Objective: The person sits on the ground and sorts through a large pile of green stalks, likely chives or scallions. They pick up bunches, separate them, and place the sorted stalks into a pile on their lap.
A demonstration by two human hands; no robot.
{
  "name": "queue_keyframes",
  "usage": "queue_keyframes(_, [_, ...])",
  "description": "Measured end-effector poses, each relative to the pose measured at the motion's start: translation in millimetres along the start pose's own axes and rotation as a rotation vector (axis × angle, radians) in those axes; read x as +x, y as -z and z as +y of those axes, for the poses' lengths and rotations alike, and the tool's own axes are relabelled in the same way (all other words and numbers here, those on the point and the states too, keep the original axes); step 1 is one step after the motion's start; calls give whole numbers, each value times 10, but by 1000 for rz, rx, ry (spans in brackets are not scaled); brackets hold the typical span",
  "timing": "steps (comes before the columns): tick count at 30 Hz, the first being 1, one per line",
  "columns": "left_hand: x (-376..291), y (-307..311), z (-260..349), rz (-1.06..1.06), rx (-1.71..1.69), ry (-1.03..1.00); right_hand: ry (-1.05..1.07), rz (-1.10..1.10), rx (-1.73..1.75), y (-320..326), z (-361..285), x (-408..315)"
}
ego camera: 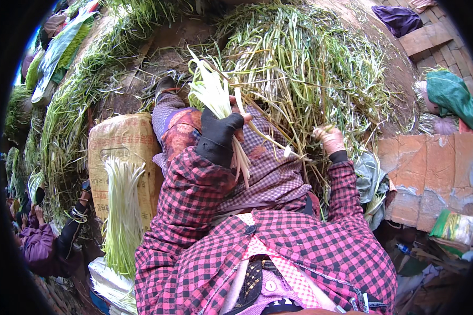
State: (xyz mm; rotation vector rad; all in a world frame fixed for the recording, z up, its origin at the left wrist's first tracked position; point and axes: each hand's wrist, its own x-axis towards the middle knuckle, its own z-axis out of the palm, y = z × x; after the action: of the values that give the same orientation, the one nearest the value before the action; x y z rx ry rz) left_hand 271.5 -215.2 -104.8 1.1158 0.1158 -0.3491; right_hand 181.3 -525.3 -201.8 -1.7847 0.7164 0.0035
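My left hand (224, 128), in a black fingerless covering, is shut around a bunch of pale leafy stalks (213, 92), perhaps blanched chives. Their white ends hang below the fist, over my checked lap. One loose yellowish stalk (260, 132) slants from beside the thumb towards the right. My right hand (329, 138) is apart from the bunch, fingers curled at the edge of a heap of green and withered leaves (299, 67). Small plant scraps show at its fingertips. Left of my leg, a neat bundle of white-and-green stalks (122, 212) lies across a yellow printed package (120, 136).
Another row of leaves (69, 94) runs along the left. A person in a purple sleeve (39, 244) works at far left, holding stalks. On the right are flattened cardboard (429, 177), a green bag (453, 98) and a wooden board (425, 38). A white sack (114, 285) lies lower left.
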Motion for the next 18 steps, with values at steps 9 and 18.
queue_keyframes(9, [75,36,-54,-53,25,37,481,-633,45,-957,-1150,-836])
queue_keyframes(18, [45,-23,-98,-102,54,104,114,-771,417,-1109,-1108,-1126])
